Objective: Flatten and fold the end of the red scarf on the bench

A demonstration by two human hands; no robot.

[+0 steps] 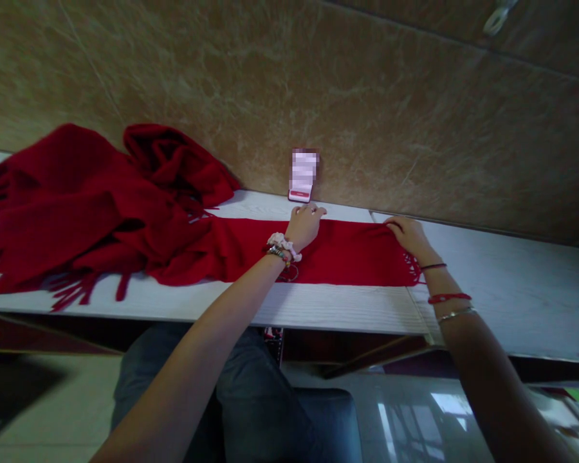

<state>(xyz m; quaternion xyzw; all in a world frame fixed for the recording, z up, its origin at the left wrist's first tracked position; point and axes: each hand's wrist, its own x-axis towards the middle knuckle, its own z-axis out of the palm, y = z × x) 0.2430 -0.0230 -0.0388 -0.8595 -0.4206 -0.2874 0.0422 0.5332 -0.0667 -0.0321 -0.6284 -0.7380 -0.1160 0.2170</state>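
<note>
Scarf [357, 257] at centre is seemingly being straightened, needing light tension. Right hand [411, 236] is pinching it; left hand's [303, 226] grip is unclear.

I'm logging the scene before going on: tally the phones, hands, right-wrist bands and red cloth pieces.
Phone: 1
Hands, left hand and right hand: 2
Right-wrist bands, dark band, red band, silver band: 3
Total: 6
Red cloth left out: piece count unclear.

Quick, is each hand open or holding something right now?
Left hand: loosely curled above the red cloth; grip can't be told.
Right hand: fingers at the red cloth's end; open or pinching can't be told.
</note>
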